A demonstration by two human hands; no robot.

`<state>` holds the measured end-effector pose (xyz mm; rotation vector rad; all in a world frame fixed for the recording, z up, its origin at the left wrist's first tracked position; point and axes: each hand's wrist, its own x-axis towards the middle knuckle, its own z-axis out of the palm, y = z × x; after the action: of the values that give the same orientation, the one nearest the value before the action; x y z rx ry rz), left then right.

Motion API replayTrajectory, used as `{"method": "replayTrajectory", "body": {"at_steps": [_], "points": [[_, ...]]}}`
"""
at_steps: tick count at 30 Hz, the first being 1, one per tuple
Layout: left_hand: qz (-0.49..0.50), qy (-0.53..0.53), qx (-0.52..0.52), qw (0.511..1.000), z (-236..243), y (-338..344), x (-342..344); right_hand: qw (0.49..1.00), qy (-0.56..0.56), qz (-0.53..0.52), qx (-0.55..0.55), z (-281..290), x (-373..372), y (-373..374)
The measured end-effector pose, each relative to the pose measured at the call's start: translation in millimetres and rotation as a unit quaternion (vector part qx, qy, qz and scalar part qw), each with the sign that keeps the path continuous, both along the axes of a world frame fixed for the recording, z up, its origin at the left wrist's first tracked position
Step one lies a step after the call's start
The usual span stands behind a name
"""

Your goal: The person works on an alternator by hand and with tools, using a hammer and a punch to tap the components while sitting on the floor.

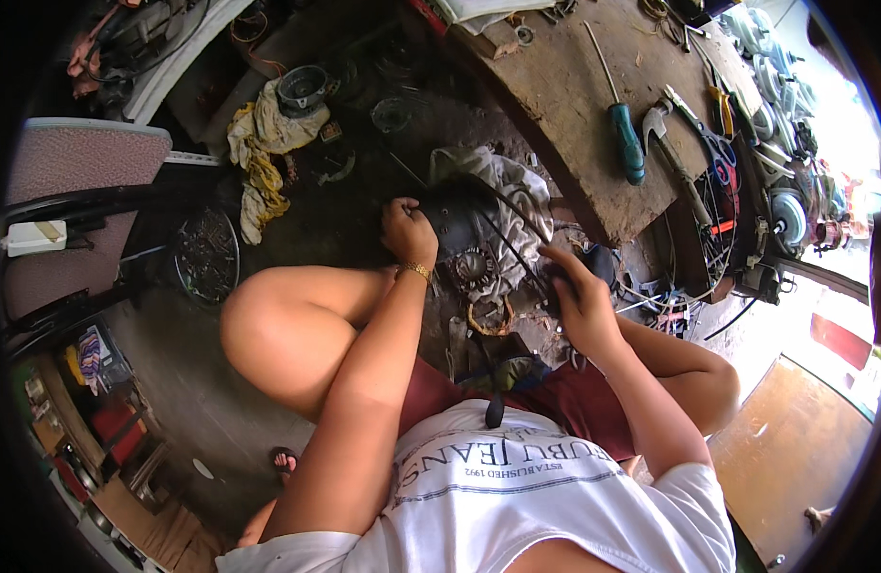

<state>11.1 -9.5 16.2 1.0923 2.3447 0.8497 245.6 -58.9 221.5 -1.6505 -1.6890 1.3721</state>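
Between my knees a black, rounded housing [450, 220] is held tilted above the floor. My left hand [408, 232] is closed at its left edge. Black bars [513, 215] run from the housing toward my right hand [585, 304]. The fingers of that hand are curled with the thumb below, around something dark that I cannot make out. Just under the housing sits a motor stator [472, 269] with a toothed ring. A crumpled white cloth [517, 181] lies behind and beside it. Closer to me is a ring-shaped copper coil [491, 317].
A wooden bench [564, 86] at upper right bears a green-handled screwdriver [626, 143], a hammer [674, 158] and scissors [717, 153]. To the left, a round tray [208, 253] holds small metal parts. A stained cloth [264, 158] and a dark round pot [302, 91] lie farther off.
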Motion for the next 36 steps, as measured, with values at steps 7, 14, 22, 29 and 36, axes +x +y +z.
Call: {"method": "replayTrajectory", "body": {"at_steps": [7, 14, 22, 29, 36], "points": [[-0.058, 0.014, 0.028, 0.998, 5, 17, 20, 0.99, -0.014, -0.121, 0.068, -122, -68, 88], [-0.003, -0.014, 0.021, 1.0, -1, 0, -2, 0.998, 0.034, -0.048, -0.005, -35, -4, -12], [-0.044, -0.001, 0.009, 0.999, 3, 16, 11, 0.986, 0.038, -0.12, 0.106, -130, -63, 57], [-0.023, 0.002, 0.004, 1.0, -2, 0, -1, 0.993, 0.062, -0.102, -0.001, -21, 2, -35], [-0.044, -0.01, -0.011, 0.999, 4, 18, 12, 0.991, 0.01, -0.113, 0.074, -118, -69, 67]]}}
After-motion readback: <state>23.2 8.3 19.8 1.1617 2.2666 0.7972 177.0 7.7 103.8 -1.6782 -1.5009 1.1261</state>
